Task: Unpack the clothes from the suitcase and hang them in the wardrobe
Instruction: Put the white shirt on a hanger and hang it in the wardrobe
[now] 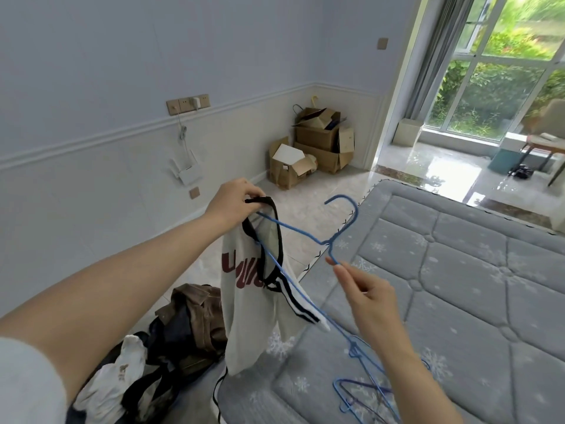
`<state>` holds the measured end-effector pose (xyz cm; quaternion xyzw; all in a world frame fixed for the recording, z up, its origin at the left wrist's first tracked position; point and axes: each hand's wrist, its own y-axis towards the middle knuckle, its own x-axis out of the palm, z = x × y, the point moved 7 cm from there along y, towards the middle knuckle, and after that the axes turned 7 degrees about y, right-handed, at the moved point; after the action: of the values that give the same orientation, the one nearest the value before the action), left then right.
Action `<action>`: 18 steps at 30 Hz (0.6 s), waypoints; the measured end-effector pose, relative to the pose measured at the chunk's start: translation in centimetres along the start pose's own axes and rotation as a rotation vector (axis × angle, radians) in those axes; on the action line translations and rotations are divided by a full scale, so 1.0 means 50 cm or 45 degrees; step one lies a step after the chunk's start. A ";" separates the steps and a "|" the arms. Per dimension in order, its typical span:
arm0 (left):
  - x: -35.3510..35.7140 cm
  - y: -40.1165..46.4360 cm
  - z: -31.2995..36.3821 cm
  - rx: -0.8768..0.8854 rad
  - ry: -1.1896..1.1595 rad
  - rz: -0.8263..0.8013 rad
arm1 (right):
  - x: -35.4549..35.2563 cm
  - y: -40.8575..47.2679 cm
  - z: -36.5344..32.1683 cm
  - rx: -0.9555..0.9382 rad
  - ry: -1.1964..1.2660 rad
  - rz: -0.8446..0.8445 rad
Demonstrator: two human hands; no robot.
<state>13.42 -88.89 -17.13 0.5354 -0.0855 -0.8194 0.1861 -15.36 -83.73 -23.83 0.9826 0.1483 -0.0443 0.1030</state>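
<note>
Left hand [232, 198]: raised at mid-frame, fingers and thumb pinched on the black-trimmed neckline of a white T-shirt [247, 313], which hangs down from that grip. Shirt details: dark red lettering across the chest, partly folded out of sight; one sleeve cuff with black and white stripes, lying across the lower bar of the hanger.

Right hand [363, 295]: lower and to the right, thumb and forefinger closed on the neck of a blue wire hanger [308, 234], just below its twisted stem. Hanger position: hook pointing up and away toward the floor edge of the bed; one arm running left into the shirt's neck opening, close to the left hand's fingers; the other arm sloping down toward the bottom of the frame.

Spare hangers [357, 390]: several more blue wire ones, loosely piled on the mattress [474, 286] near the right forearm. Mattress: grey, quilted, snowflake print, filling the right half of the view.

Suitcase [146, 390]: on the floor at lower left, dark, open, only partly visible. Contents: a brown jacket [195, 313], a white garment [113, 377], other dark clothing.

Background: cardboard boxes [315, 148] stacked in the far corner; a wall socket strip [188, 104] with a plugged charger; a glazed door [495, 65] onto greenery at upper right.
</note>
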 end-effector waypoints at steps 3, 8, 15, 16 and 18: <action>-0.028 0.002 -0.014 0.047 0.061 0.009 | -0.053 0.004 -0.037 -0.079 -0.081 0.074; -0.068 0.009 -0.012 0.059 0.066 0.064 | -0.076 -0.014 -0.085 -0.145 -0.118 0.146; -0.037 -0.009 0.100 0.229 -0.031 -0.026 | 0.058 -0.001 -0.051 -0.108 -0.148 0.041; -0.032 -0.011 0.111 0.233 -0.042 -0.033 | 0.072 0.004 -0.045 -0.090 -0.160 0.039; -0.032 -0.011 0.120 0.219 -0.054 -0.011 | 0.073 0.013 -0.043 -0.078 -0.085 0.112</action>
<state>8.43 -88.11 -13.49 0.5324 -0.1572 -0.8209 0.1339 -11.55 -82.86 -22.06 0.9825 0.1027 -0.0678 0.1396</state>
